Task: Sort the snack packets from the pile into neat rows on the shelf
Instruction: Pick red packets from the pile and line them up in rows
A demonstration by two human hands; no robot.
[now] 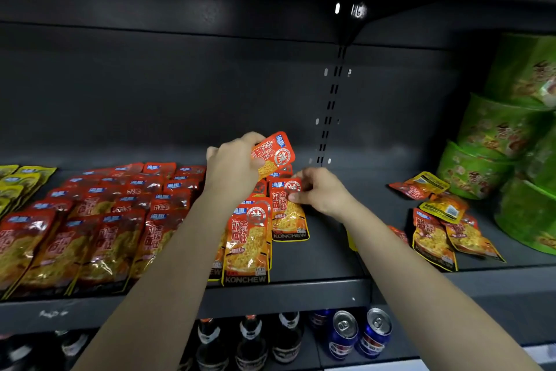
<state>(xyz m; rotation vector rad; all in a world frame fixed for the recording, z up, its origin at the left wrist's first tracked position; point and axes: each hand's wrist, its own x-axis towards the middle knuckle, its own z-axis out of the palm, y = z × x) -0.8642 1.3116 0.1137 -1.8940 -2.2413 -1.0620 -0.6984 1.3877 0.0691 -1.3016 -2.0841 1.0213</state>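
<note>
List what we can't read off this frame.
Head view only:
- Held red packet: lower part covered by the left hand.
- Whatever lies behind the left forearm: hidden.
- Yellow packets: cut off by left edge.
- Green tubs: cut off by right edge, print blurred.
- Bottles below the shelf: dark, labels unreadable.
</note>
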